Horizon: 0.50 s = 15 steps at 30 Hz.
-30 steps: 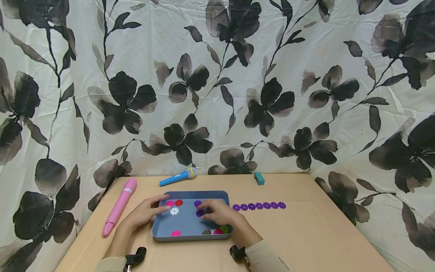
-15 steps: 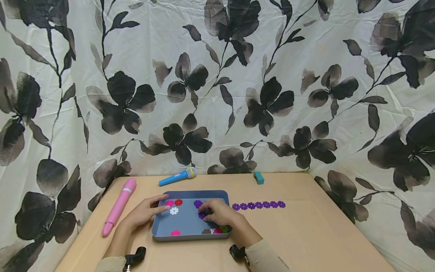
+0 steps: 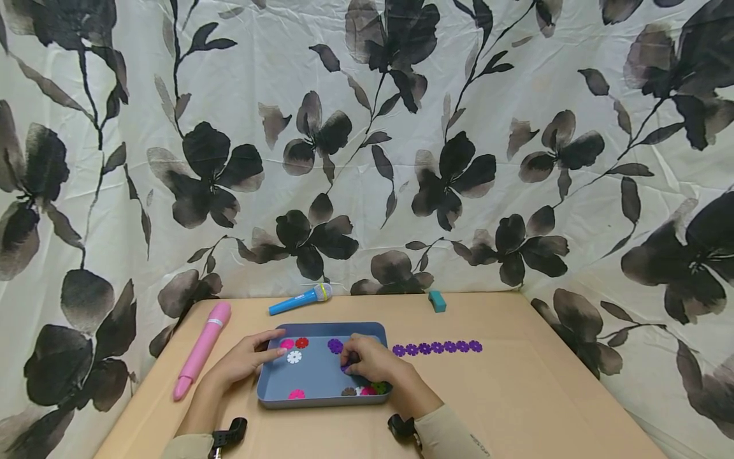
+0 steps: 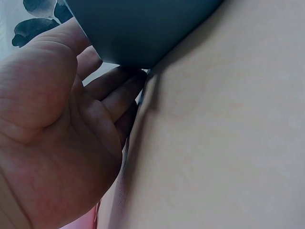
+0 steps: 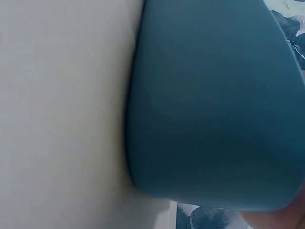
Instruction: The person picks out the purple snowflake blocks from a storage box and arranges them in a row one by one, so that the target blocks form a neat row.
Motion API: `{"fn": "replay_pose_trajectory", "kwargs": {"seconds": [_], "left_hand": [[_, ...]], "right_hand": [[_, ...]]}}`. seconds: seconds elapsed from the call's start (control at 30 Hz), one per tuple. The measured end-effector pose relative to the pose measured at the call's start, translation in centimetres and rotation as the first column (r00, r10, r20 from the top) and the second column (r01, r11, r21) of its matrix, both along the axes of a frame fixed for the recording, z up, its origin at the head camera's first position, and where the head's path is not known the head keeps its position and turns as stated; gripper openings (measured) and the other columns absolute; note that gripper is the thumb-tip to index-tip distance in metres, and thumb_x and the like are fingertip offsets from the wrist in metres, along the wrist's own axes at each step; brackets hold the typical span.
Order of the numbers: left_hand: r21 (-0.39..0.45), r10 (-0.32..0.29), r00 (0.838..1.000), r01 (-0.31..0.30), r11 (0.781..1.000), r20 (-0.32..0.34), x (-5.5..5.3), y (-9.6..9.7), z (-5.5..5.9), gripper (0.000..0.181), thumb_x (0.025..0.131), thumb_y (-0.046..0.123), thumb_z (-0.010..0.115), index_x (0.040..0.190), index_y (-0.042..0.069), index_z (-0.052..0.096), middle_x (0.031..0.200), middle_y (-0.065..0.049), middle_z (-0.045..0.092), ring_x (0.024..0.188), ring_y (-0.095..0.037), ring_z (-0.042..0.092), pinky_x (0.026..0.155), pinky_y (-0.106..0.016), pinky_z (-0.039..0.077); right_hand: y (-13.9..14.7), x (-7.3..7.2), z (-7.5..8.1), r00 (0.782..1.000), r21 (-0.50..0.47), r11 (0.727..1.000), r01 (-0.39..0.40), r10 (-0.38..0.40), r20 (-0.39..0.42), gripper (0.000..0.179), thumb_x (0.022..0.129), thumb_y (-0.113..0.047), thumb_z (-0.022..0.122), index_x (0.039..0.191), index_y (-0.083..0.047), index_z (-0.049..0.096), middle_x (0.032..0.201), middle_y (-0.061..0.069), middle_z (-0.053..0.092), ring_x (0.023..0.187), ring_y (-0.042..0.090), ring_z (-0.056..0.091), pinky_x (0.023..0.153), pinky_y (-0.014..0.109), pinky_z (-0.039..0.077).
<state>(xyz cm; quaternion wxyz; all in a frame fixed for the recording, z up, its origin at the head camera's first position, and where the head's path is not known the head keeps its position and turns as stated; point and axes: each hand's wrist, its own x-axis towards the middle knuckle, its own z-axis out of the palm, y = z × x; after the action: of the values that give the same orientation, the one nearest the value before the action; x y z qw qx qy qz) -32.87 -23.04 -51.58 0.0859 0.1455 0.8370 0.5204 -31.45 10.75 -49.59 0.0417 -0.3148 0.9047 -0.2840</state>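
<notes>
1. Gripping the blue-grey tray [image 3: 321, 403] at its 9 o'clock side, the left hand [image 3: 246, 357] has its thumb over the rim and a finger at the 10 o'clock corner
2. Right hand [image 3: 369, 359], over the tray's 3 o'clock half: thumb and fingertips pinching a purple flower disc [image 3: 344, 368], largely hidden; a second purple disc [image 3: 335, 346] lies just beside, at their 11 o'clock
3. Tray contents: pink disc [image 3: 287, 343], red disc [image 3: 301, 343] and white disc [image 3: 294, 357] at 10 o'clock; mixed discs [image 3: 368, 391] near 4
4. Desk [image 3: 516, 395], around the tray: row of seven purple discs [image 3: 438, 347] at 3 o'clock; pink wand [image 3: 201, 352] at 9; teal block [image 3: 437, 301] at 2
</notes>
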Motion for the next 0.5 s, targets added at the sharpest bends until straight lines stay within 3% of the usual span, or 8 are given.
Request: {"fn": "replay_pose_trajectory", "kwargs": {"seconds": [0.3, 0.5], "left_hand": [[0.014, 0.010, 1.000, -0.010, 1.000, 0.003, 0.0, 0.1, 0.0, 0.067, 0.097, 0.037, 0.074, 0.152, 0.005, 0.052, 0.162, -0.019, 0.044, 0.156, -0.043, 0.029, 0.126, -0.060, 0.026], [-0.002, 0.003, 1.000, -0.003, 1.000, -0.001, 0.1, 0.1, 0.0, 0.066, 0.098, 0.037, 0.072, 0.152, 0.005, 0.052, 0.162, -0.020, 0.044, 0.155, -0.043, 0.030, 0.125, -0.059, 0.028]], "right_hand": [[0.3, 0.0, 0.2, 0.999, -0.082, 0.997, 0.014, -0.010, 0.049, 0.008, 0.088, -0.009, 0.084, 0.090, -0.014, 0.079, 0.089, -0.007, 0.061, 0.079, -0.001, 0.058, 0.072, 0.015, 0.054], [1.0, -0.2, 0.9, 0.998, -0.137, 0.991, -0.006, 0.015, 0.067, 0.009, 0.090, -0.011, 0.082, 0.099, -0.011, 0.081, 0.096, -0.006, 0.067, 0.082, 0.002, 0.060, 0.073, 0.017, 0.056]]}}
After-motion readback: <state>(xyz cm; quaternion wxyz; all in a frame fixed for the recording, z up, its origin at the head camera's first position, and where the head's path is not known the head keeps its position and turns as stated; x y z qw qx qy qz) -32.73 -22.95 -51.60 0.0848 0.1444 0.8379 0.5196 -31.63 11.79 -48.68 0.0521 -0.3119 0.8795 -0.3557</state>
